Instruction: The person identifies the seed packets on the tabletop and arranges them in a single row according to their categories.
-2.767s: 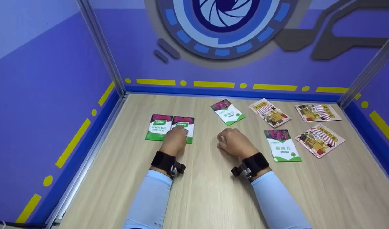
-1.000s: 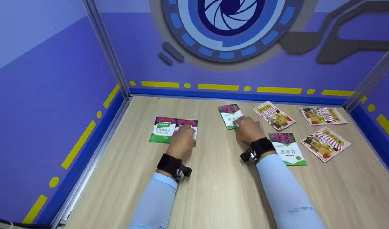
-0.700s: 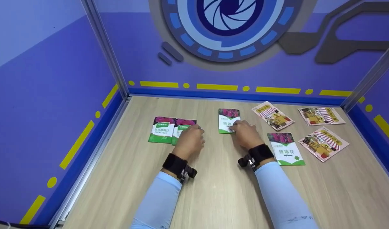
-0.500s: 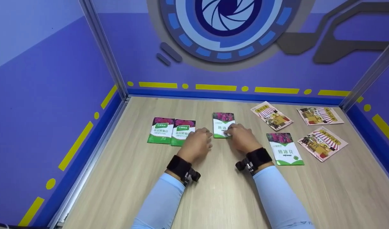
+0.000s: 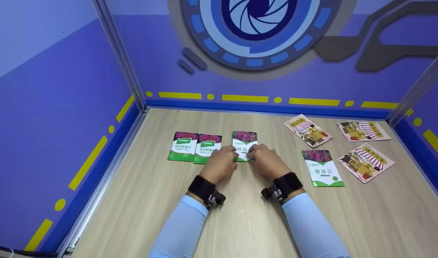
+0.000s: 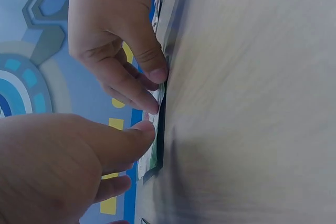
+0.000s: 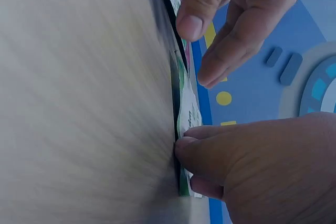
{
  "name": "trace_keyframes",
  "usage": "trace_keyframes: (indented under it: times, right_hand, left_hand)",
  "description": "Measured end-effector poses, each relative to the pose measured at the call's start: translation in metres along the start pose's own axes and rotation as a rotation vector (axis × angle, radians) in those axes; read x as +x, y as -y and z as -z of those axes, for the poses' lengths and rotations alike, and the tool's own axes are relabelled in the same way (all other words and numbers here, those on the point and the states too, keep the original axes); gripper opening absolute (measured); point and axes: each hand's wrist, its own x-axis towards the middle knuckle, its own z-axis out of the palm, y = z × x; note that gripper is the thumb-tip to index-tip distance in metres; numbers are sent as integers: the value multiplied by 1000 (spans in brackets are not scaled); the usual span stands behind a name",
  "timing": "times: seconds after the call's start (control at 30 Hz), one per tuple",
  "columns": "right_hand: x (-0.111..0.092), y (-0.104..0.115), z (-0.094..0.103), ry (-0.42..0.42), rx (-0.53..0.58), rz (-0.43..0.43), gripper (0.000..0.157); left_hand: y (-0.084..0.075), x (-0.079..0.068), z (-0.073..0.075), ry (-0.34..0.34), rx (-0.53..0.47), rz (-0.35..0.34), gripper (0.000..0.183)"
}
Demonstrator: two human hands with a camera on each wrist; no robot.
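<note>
A white-and-green seed packet [image 5: 244, 141] with pink flowers lies on the wooden table between both hands. My right hand [image 5: 268, 161] pinches its near right edge between thumb and fingers, also seen in the right wrist view, where the packet [image 7: 189, 103] bows slightly. At the packet's left side is my left hand [image 5: 219, 165], its thumb and fingers apart and holding nothing. Two other seed packets lie side by side to the left: the outer packet [image 5: 183, 146] and the inner packet [image 5: 207, 148], whose lower right corner sits close to the left hand.
To the right lies another white-and-green flower packet [image 5: 323, 168]. Beyond it, spread at angles, are three pink packets with striped awnings: one upper packet [image 5: 308, 130], one far right packet [image 5: 364, 130] and one nearer packet [image 5: 366, 163]. Blue printed walls [image 5: 190, 36] enclose the table.
The right hand has slid the flower packet left and nearer from the back of the table, turning it straight. My left hand has moved right, off the inner left packet, to this packet's side.
</note>
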Motion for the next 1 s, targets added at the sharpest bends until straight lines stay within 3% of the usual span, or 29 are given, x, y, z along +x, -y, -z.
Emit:
trace_keyframes:
  times: [0.17,0.33,0.57,1.0]
  right_hand:
    - [1,5,-2,11,28,24,22]
    - [1,7,-1,17,51,31,23]
    - [1,3,0,16,90,-26,22]
    - [2,12,-8,13,32,-46,29]
  left_hand:
    - [1,-2,-1,37,18,0,30]
    - [2,-3,0,63,-31,34,22]
    - [4,-2,2,31,-35,55,13]
    - [10,0,-1,-21,16,46,11]
